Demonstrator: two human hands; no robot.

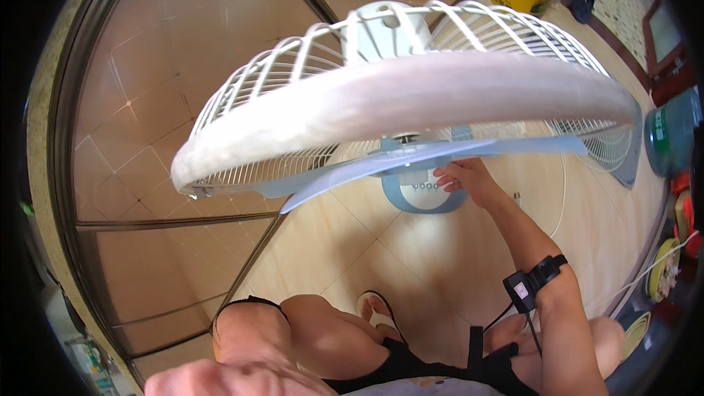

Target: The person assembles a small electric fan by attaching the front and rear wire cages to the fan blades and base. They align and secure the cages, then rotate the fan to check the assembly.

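Blue fan blades (pixel 374 166) were shown mid-frame, right hand (pixel 469 181) half-curled beneath, left hand (pixel 202 380) cropped lower left, opening unclear, neither grip determined.

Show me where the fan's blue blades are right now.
In the head view, the blue blades sit near the centre, below the white rim, with the right hand just below them in the picture.

White fan (pixel 411 92), right hand (pixel 471 180) near its blades (pixel 359 171) (pale blue), left hand (pixel 216 378) apart

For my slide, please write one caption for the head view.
A bare right hand near the pale-blue plastic blades of a round white wire-caged fan.
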